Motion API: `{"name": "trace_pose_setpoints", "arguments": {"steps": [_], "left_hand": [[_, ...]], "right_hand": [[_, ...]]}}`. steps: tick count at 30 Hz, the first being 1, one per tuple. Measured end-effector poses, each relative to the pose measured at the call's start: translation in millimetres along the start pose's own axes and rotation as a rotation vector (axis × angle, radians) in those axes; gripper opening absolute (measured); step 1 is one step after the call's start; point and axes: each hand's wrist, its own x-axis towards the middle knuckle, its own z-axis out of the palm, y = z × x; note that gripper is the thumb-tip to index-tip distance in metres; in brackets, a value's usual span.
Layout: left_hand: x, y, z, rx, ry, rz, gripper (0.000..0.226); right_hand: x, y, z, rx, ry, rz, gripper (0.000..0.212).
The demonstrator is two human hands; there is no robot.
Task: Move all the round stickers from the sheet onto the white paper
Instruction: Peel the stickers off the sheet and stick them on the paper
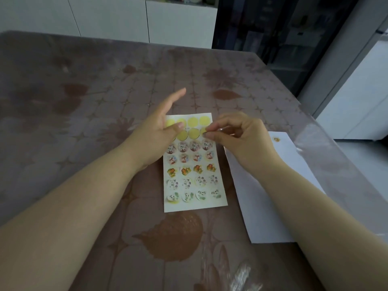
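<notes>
On the bench (84, 101), which has a brownish floral cover under clear plastic, the sticker sheet (194, 204) lies flat pretty much dead centre. Its top two rows are just bare yellow circles (193, 121), and below them sit five rows of printed round stickers (194, 145), four across. The left hand (156, 134) rests over the sheet's upper left corner, fingers spread and open, thumb lying across the yellow circles, not gripping anything. The right hand (237, 136) hovers at the sheet's upper right edge with thumb and forefinger pinched together on something small right by the last yellow circle of the second row; it's too tiny and blurry to say for sure if it's a sticker. The white paper (260, 206) lies just beside the sheet on the right, partly under the right forearm, with one little round sticker (276, 139) stuck near its far end.
</notes>
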Motion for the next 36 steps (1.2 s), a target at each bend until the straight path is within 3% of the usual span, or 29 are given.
{"name": "trace_pose_setpoints", "arguments": {"steps": [7, 12, 16, 20, 30, 36], "left_hand": [[-2.9, 5.2, 0.6, 0.046, 0.003, 0.010, 0.060], [-2.1, 0.7, -3.7, 0.169, 0.031, 0.027, 0.058], [0.9, -4.7, -6.9, 0.269, 0.077, -0.017, 0.053], [1.6, -7.1, -5.0, 0.302, 0.078, 0.002, 0.051], [0.5, -11.0, -5.7, 0.317, 0.036, 0.014, 0.050], [-3.2, -2.9, -6.0, 0.061, -0.059, -0.091, 0.065]], "right_hand": [[0.7, -7.4, -23.8, 0.123, 0.082, 0.149, 0.008], [-2.7, 6.0, -101.2, -0.258, 0.052, 0.322, 0.008], [-8.6, 23.2, -124.7, -0.344, -0.047, 0.570, 0.022], [-5.8, 31.2, -117.0, -0.340, -0.036, 0.600, 0.041], [-2.3, 35.7, -109.9, -0.382, 0.034, 0.607, 0.031], [-1.5, 38.4, -113.8, -0.406, 0.050, 0.668, 0.045]]}}
